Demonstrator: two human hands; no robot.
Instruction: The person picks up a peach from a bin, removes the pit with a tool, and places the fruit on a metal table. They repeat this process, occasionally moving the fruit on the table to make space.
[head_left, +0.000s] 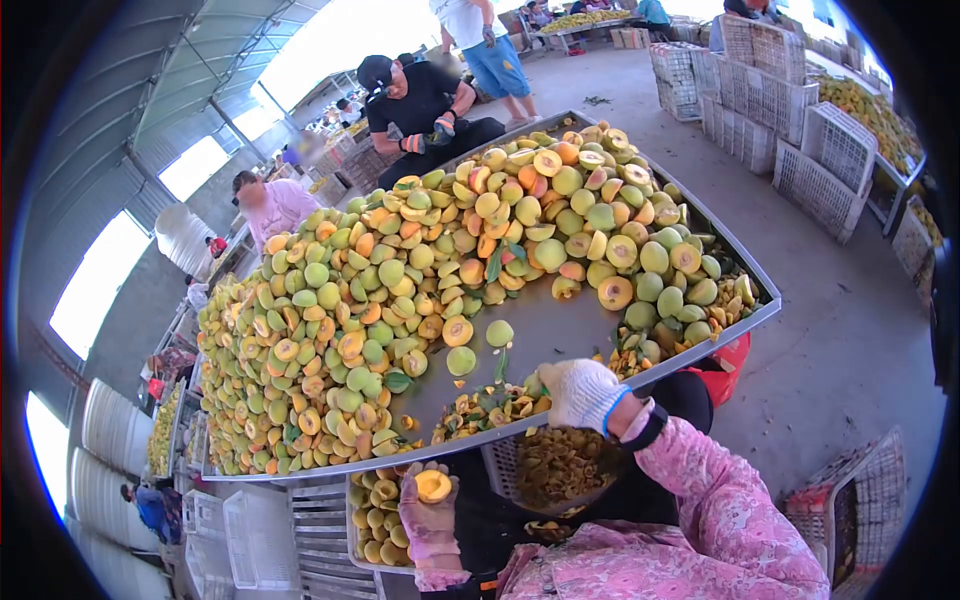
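Observation:
My left hand (pixel 429 522), in a stained pale glove, is closed around a peach half (pixel 434 486) with its hollow facing up. It is beside a crate of peach halves (pixel 378 548), below the tray's near edge. My right hand (pixel 583 394), in a white knit glove with a blue cuff, is curled above the near rim of the metal tray (pixel 560 325); whatever its fingers hold is hidden. A large heap of green-yellow peaches (pixel 400 280), many halved, covers much of the tray. Scraps and leaves (pixel 490 410) lie near my right hand.
A basket of peach scraps (pixel 565 465) stands below the tray edge. Across the tray sits a co-worker in black (pixel 425 100); another in pink (pixel 275 208) is at the left. Stacked plastic crates (pixel 765 90) stand at right, white crates (pixel 255 535) at lower left.

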